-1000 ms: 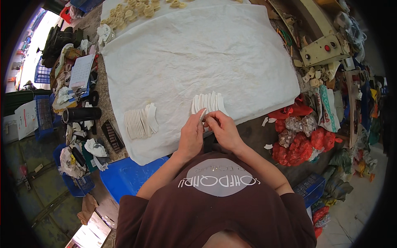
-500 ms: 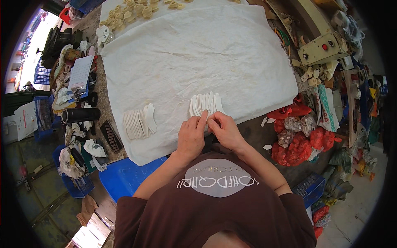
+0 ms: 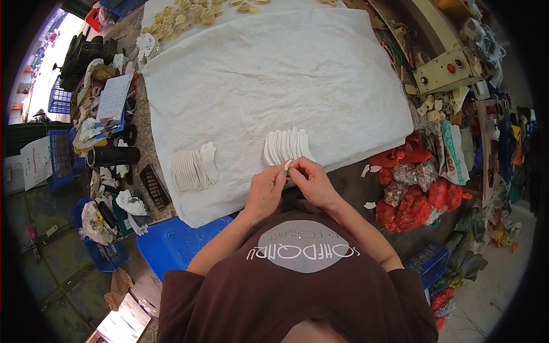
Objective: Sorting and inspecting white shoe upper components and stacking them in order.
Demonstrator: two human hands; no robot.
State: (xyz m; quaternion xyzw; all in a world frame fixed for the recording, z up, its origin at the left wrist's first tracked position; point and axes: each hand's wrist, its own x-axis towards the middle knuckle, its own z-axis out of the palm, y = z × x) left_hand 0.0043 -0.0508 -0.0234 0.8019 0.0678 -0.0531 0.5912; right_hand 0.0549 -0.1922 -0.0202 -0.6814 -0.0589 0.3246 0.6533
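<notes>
Piece in hand: small off-white sliver (image 3: 287, 165) pinched between the two hands, near edge of the work cloth; its outline seems narrow, though the fingers hide most of it. It is the centre of the clock below, with 12 away from the wearer
Left hand: at 7 o'clock, left hand (image 3: 265, 187) with fingers curled and thumb and forefinger pressed together on the sliver
Right hand: at 4 o'clock, right hand (image 3: 311, 182) bent inward, thumb and forefinger pinching the same sliver
Nearest row: at 12 o'clock, just beyond the fingertips, fanned row of slim white curved strips (image 3: 284, 144) standing side by side, its near edge partly covered by the hands
Second row: at 9 o'clock, well apart from the first, tightly packed row of thin cream-white strips (image 3: 187, 170), with a few looser ones at its right end
Work cloth: wrinkled white fabric sheet (image 3: 274, 86) under both rows
Far edge: at 11 o'clock, heap of small beige rounded pieces (image 3: 183, 20)
Left side: at 9 o'clock, glossy black cylinder (image 3: 113, 156); at 10, blue clipboard with white paper (image 3: 113, 100); at 8, bright blue plastic surface (image 3: 177, 246)
Right side: at 2 o'clock, beige metal control box with a red button (image 3: 449, 70); toward 3 and 4, bunched red plastic bags (image 3: 414, 208)
</notes>
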